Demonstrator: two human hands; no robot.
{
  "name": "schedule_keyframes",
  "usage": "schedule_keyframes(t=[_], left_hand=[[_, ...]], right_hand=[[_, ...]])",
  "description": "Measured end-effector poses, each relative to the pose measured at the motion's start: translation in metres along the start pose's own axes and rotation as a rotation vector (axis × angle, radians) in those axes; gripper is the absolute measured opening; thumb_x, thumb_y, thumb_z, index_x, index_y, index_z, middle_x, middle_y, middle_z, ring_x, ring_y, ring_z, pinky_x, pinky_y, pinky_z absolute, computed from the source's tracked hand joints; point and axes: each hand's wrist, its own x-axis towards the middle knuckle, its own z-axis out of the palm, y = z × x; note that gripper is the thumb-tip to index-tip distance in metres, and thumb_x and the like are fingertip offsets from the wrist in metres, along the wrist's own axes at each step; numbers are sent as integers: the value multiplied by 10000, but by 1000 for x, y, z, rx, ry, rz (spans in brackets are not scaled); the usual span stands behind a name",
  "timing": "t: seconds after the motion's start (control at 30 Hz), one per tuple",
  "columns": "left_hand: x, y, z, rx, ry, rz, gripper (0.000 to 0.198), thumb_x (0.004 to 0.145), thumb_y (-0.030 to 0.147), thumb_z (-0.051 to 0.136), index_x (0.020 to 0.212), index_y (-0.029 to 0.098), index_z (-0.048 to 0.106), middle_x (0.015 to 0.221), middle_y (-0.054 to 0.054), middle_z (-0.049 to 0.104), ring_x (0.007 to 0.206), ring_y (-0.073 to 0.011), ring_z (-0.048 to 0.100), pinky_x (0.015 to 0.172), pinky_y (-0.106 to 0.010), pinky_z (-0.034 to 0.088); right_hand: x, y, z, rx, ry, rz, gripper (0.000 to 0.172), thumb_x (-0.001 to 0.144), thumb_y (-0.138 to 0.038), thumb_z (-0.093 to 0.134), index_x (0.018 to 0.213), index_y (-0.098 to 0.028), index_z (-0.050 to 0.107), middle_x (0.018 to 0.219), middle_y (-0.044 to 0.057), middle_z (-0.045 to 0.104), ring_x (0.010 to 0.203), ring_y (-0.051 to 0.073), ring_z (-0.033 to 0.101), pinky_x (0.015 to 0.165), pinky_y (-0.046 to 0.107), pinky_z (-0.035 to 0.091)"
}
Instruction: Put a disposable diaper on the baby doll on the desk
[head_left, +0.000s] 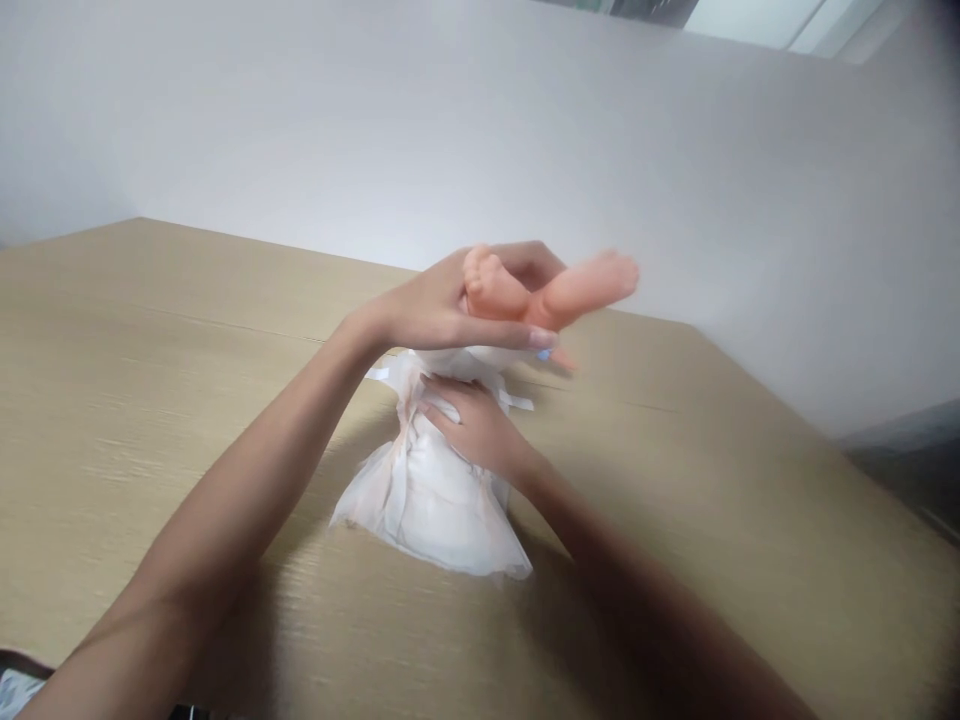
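Note:
My left hand [450, 305] is closed round the two legs of a pink baby doll [555, 290] and holds them raised above the table, feet pointing up and right. Under the legs lies a white nappy [427, 500], spread open on the table with its near end towards me. My right hand [469, 425] rests on the nappy's far part just below the lifted legs, fingers stretched out and pressed flat on the white material. The doll's body is hidden behind my hands and the nappy.
A light wooden table [150, 380] fills most of the view, its far edge meeting a plain white wall [375, 130]. The table's right edge [825, 440] drops off towards a dark floor at the right.

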Motion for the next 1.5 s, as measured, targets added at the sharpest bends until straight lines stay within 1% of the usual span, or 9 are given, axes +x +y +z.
schedule_keyframes(t=[0.13, 0.27, 0.4, 0.5, 0.6, 0.8, 1.03, 1.3, 1.5], left_hand=[[0, 1, 0, -13, -6, -9, 344, 930, 366, 876, 1198, 202, 734, 1196, -59, 797, 1098, -256, 772, 920, -363, 612], [-2, 0, 1, -43, -26, -35, 380, 940, 401, 862, 1228, 194, 725, 1191, -77, 798, 1098, -272, 771, 916, -374, 606], [-2, 2, 3, 7, -28, -67, 391, 928, 434, 863, 1224, 214, 734, 1221, -82, 786, 1118, -266, 759, 912, -367, 593], [-1, 7, 5, 52, -36, -88, 398, 916, 438, 869, 1235, 237, 742, 1237, -75, 777, 1128, -254, 744, 914, -359, 572], [-1, 13, 10, 84, -64, -100, 375, 919, 416, 859, 1221, 225, 747, 1241, -74, 771, 1150, -253, 718, 961, -367, 542], [-11, 20, 22, 172, -131, -184, 372, 917, 453, 844, 1206, 234, 757, 1235, -66, 767, 1151, -263, 686, 992, -386, 522], [-37, 22, 33, 218, -157, -203, 422, 904, 465, 859, 1256, 256, 757, 1220, -84, 719, 1221, -298, 636, 1062, -439, 517], [-65, 23, 62, 236, -246, -60, 352, 942, 325, 786, 1284, 258, 736, 1318, -65, 779, 1272, -322, 609, 1127, -464, 528], [-98, 7, 80, 309, -227, 50, 432, 974, 357, 761, 1392, 278, 686, 1367, -116, 735, 1263, -343, 610, 1069, -490, 578]], right_hand=[[-31, 0, -19, 64, 68, 14, 282, 1113, -340, 609, 1347, -256, 743, 1344, 55, 798, 1313, 305, 696, 1223, 553, 472], [-80, 25, -30, 1, 152, -52, 215, 1105, -291, 573, 1216, -241, 750, 1155, 60, 827, 1099, 290, 754, 1170, 574, 472], [-109, 47, -47, 24, 226, 23, 179, 1108, -309, 596, 1161, -263, 760, 1072, 35, 829, 992, 257, 772, 942, 429, 575], [-110, 50, -59, 73, 361, 138, 174, 1100, -333, 615, 1176, -264, 756, 1059, 36, 815, 958, 252, 765, 873, 387, 582], [-107, 46, -63, 69, 439, 104, 173, 1092, -291, 610, 1202, -254, 739, 1034, 37, 789, 927, 240, 744, 870, 381, 567], [-106, 33, -60, 11, 414, -88, 213, 1075, -188, 607, 1256, -265, 689, 970, 21, 734, 885, 227, 703, 887, 408, 528], [-107, 21, -49, 45, 484, -108, 381, 1054, -257, 687, 1416, -259, 567, 1089, 62, 714, 971, 267, 697, 928, 453, 592], [-103, 11, -42, 21, 522, -203, 668, 1010, -239, 717, 1617, -267, 441, 1431, 155, 656, 1314, 335, 647, 1110, 545, 577], [-102, 5, -39, 2, 403, -348, 704, 993, -174, 576, 1672, -263, 413, 1432, 136, 677, 1320, 316, 659, 1114, 520, 584]])
